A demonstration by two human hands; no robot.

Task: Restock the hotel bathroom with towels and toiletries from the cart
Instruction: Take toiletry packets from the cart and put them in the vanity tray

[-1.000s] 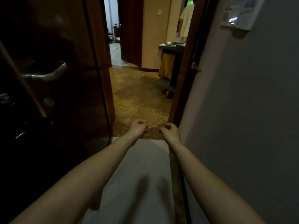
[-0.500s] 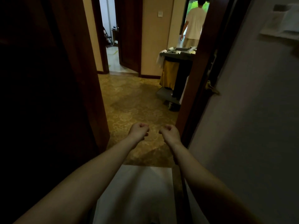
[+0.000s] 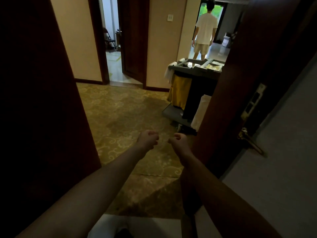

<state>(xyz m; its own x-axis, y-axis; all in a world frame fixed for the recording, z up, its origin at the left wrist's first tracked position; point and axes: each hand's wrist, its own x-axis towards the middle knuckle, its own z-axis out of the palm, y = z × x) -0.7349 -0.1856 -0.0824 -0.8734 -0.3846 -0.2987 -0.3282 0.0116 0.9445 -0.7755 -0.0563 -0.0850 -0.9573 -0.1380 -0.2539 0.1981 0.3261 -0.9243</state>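
Basically nothing restocked yet, judging by this head view: both hands carry nothing. Left hand (image 3: 147, 139) and right hand (image 3: 179, 141) are curled into loose empty fists, close together, held out over the patterned carpet (image 3: 120, 114) at the doorway. Cart (image 3: 192, 83) stands in the corridor beyond, near the right door frame (image 3: 223, 100), partly hidden by it. Grey hard top tray with boxy compartments, contents too small to tell; white cloth (image 3: 169, 71) draped at its left corner, yellow fabric bag (image 3: 181, 91) hanging below. Dark glossy wood door (image 3: 34, 100) left. Someone (image 3: 205, 28) stands past the cart. Left to do: reach cart, pick towels and toiletries.
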